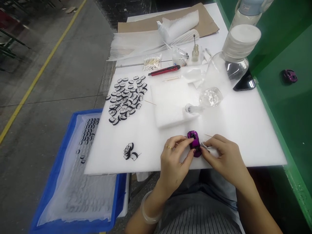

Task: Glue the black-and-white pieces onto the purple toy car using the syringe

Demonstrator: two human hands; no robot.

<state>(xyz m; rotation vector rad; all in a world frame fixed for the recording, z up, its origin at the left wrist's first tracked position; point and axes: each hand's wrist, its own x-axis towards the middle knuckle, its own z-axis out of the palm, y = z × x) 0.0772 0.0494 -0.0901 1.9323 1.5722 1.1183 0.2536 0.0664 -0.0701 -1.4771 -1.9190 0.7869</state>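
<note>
A small purple toy car rests at the front of the white foam-topped table. My left hand grips it from the left, fingers on its side and top and thumb near its lower end. From the right, my right hand pinches a white cloth, its fingertips at the car's lower right edge. A thin stick pokes out above the right fingers. To the left lies a little heap of black-edged, pale small parts, with a larger spread of them behind.
A folded white pad lies mid-table. Behind are a red utility knife, cotton swabs, a small glass bottle and a large clear bottle. A blue tray of parts stands at left. Another purple car sits on the green surface.
</note>
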